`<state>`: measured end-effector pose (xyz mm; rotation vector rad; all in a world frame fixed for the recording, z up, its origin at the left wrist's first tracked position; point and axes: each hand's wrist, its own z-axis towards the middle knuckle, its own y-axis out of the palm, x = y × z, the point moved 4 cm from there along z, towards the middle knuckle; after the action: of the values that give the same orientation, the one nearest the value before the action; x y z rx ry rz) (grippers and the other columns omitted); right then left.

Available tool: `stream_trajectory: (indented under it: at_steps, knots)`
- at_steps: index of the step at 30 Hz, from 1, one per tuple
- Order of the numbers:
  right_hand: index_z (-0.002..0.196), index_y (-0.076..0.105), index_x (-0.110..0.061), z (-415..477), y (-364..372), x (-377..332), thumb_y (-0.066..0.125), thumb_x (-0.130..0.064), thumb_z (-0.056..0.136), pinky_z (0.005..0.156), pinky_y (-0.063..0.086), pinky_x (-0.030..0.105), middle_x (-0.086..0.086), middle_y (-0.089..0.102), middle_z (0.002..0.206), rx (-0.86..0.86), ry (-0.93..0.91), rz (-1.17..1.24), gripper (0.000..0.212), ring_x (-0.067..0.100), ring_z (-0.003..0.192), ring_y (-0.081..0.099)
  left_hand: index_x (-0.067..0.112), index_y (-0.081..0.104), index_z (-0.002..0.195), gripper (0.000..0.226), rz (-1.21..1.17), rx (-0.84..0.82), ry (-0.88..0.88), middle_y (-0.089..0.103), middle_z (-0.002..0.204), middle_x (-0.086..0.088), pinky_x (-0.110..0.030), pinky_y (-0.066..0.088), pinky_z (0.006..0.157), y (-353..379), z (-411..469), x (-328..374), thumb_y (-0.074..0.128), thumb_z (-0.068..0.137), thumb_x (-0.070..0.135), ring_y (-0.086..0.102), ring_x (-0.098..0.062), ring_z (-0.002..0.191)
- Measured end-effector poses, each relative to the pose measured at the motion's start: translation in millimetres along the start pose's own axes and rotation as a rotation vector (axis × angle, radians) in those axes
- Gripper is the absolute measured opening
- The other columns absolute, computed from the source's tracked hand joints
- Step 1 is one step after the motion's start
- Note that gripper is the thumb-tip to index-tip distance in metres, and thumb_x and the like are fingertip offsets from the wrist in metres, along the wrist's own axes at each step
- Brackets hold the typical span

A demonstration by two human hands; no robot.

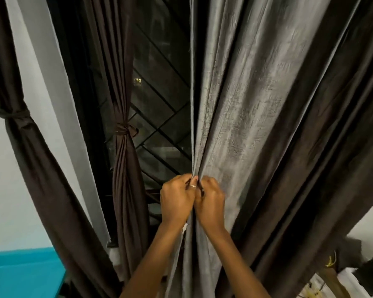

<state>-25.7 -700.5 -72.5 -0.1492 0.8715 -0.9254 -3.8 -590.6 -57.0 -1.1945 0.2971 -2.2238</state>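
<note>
A wide grey-brown curtain (256,117) hangs in folds over the right half of the window. Its left edge is gathered at waist height. My left hand (177,200) and my right hand (210,202) sit side by side on that gathered edge, fingers curled around the fabric. A ring shows on a finger of my left hand. Below my hands the fabric falls in a narrow bunch between my forearms.
A dark window with a diagonal metal grille (159,117) is exposed left of the curtain. A thin brown curtain (125,168) is knotted at its middle, and another tied brown curtain (30,147) hangs further left. A turquoise surface (19,274) lies lower left; clutter (349,276) lower right.
</note>
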Motion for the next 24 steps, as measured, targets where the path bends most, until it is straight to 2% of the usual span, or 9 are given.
stream_trajectory:
  at_steps: [3, 7, 10, 12, 14, 16, 18, 20, 24]
  knots:
    - [0.083, 0.061, -0.006, -2.3, 2.5, -1.0, 0.056, -0.01, 0.101, 0.062, 0.033, 0.003, -0.005, 0.051, 0.082, 0.003, 0.006, 0.011, 0.02, -0.006, 0.066, 0.043, 0.017, 0.051, 0.062, 0.039, -0.036, -0.017, -0.008, 0.048, 0.052, 0.003, -0.028, 0.037, 0.047, -2.8, 0.6, 0.3, 0.064, 0.097, 0.028, 0.049, -0.011, 0.048]
    - [0.094, 0.068, -0.005, -5.2, 4.2, 1.7, 0.057, -0.005, 0.1, 0.063, 0.037, 0.006, 0.0, 0.059, 0.089, 0.002, 0.006, 0.042, 0.013, -0.002, 0.068, 0.049, 0.03, 0.046, 0.058, 0.044, -0.135, -0.082, -0.007, 0.047, 0.049, 0.008, -0.013, 0.029, 0.049, -5.0, 1.0, 4.0, 0.063, 0.099, 0.027, 0.051, -0.007, 0.049]
    - [0.096, 0.069, -0.012, -7.1, 0.8, -0.2, 0.055, -0.014, 0.104, 0.062, 0.041, 0.008, -0.005, 0.059, 0.088, 0.006, -0.014, 0.067, 0.016, -0.005, 0.069, 0.052, 0.024, 0.051, 0.06, 0.046, -0.13, -0.14, -0.012, 0.053, 0.053, 0.005, -0.022, 0.037, 0.048, -4.7, -0.2, 16.9, 0.059, 0.097, 0.05, 0.055, -0.007, 0.05]
    - [0.08, 0.056, -0.025, -8.8, -0.2, -3.6, 0.047, -0.024, 0.106, 0.055, 0.04, 0.014, -0.01, 0.053, 0.076, 0.019, 0.0, 0.133, 0.028, -0.001, 0.061, 0.049, 0.018, 0.055, 0.063, 0.056, -0.034, -0.157, -0.071, 0.057, 0.056, 0.002, -0.03, 0.046, 0.05, -3.2, 2.4, 23.1, 0.058, 0.086, 0.069, 0.058, -0.009, 0.053]
    - [0.08, 0.059, -0.024, -8.8, -0.9, -2.9, 0.046, -0.023, 0.108, 0.055, 0.042, 0.017, -0.012, 0.053, 0.075, 0.019, 0.025, 0.157, 0.031, 0.001, 0.061, 0.051, 0.019, 0.052, 0.064, 0.055, 0.048, -0.149, -0.105, 0.058, 0.059, 0.002, -0.033, 0.05, 0.054, -1.5, 6.9, 25.1, 0.058, 0.086, 0.069, 0.059, -0.013, 0.057]
    - [0.108, 0.071, -0.013, -8.2, -2.6, 1.8, 0.053, -0.019, 0.106, 0.064, 0.047, 0.016, -0.008, 0.061, 0.092, -0.032, -0.015, 0.109, 0.019, 0.001, 0.075, 0.059, 0.019, 0.045, 0.063, 0.048, 0.051, -0.125, -0.097, 0.054, 0.057, 0.003, -0.036, 0.049, 0.054, 0.2, 9.4, 22.8, 0.058, 0.095, 0.052, 0.058, -0.018, 0.056]
    - [0.131, 0.066, -0.015, -3.9, -4.2, 10.1, 0.059, -0.022, 0.101, 0.075, 0.053, 0.016, -0.006, 0.063, 0.112, -0.2, -0.014, 0.189, 0.032, 0.004, 0.094, 0.063, 0.019, 0.039, 0.062, 0.047, 0.036, -0.095, -0.1, 0.049, 0.054, 0.003, -0.036, 0.045, 0.052, -0.9, 11.3, 16.9, 0.057, 0.099, 0.042, 0.056, -0.022, 0.055]
    - [0.138, 0.063, -0.021, 0.5, -15.4, 20.8, 0.064, -0.038, 0.096, 0.093, 0.051, 0.019, -0.008, 0.056, 0.13, -0.255, 0.061, 0.243, 0.045, 0.005, 0.117, 0.058, 0.019, 0.036, 0.06, 0.049, 0.039, -0.079, -0.093, 0.045, 0.051, 0.003, -0.034, 0.038, 0.049, -4.6, 13.9, 12.0, 0.057, 0.099, 0.041, 0.053, -0.022, 0.052]
    - [0.138, 0.053, -0.016, 15.8, -65.2, 60.8, 0.07, -0.047, 0.091, 0.113, 0.04, 0.039, 0.001, 0.042, 0.138, 0.235, 0.285, 0.108, 0.06, 0.019, 0.132, 0.042, 0.022, 0.027, 0.058, 0.054, 0.054, -0.071, -0.042, 0.032, 0.048, 0.005, -0.03, 0.024, 0.049, -11.5, 18.3, 8.8, 0.061, 0.098, 0.035, 0.035, -0.014, 0.044]
